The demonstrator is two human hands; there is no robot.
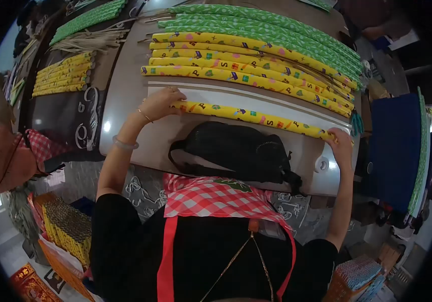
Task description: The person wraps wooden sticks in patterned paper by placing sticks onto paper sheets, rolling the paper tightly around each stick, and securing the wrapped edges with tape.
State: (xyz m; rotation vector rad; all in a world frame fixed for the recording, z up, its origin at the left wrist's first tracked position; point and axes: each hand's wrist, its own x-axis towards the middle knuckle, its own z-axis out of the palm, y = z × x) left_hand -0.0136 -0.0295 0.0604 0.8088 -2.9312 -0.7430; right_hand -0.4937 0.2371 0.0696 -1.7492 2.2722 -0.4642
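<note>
A long yellow patterned roll [256, 117] lies across the white table sheet, between my two hands. My left hand [164, 102] has its fingers closed on the roll's left end. At the right end, my right hand [340, 142] grips the roll with thumb and fingers. Behind it lies a row of several similar yellow rolls [236, 76], and farther back are several green patterned rolls [256, 24]. A black bag [231, 148] rests on the table just in front of the roll. A roll of white tape [321, 164] sits beside my right hand.
Teal-handled scissors [357, 123] lie at the table's right edge. On the left, a dark table [65, 116] bears short yellow rolls [62, 75] and green rolls [87, 21]. A co-worker's arm [4, 156] shows at the far left. Crates of rolls stand below.
</note>
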